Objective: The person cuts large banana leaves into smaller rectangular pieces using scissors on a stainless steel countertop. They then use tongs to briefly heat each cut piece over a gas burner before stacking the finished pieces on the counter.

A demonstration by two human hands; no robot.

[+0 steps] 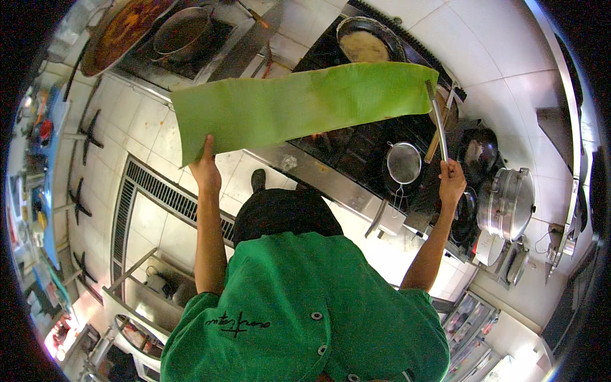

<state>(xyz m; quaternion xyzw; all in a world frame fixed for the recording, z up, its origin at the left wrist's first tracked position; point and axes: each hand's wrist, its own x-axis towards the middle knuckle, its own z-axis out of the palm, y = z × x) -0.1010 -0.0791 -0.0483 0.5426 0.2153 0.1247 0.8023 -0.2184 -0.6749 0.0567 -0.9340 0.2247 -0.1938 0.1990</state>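
Note:
A long strip of banana leaf stretches across the front of me, its right part above a black gas stove. My left hand pinches the leaf's near left corner, with one finger lying along its surface. In my right hand is a pair of metal tongs, whose tips meet the leaf's right end. An orange glow, apparently a burner flame, shows just below the leaf's lower edge. The leaf hides part of the stove beneath it.
Behind the leaf a black frying pan holds pale liquid. A wire strainer rests over a dark pan near the stove's front. Aluminium pots and a wok stand at right. A dark pot sits at upper left.

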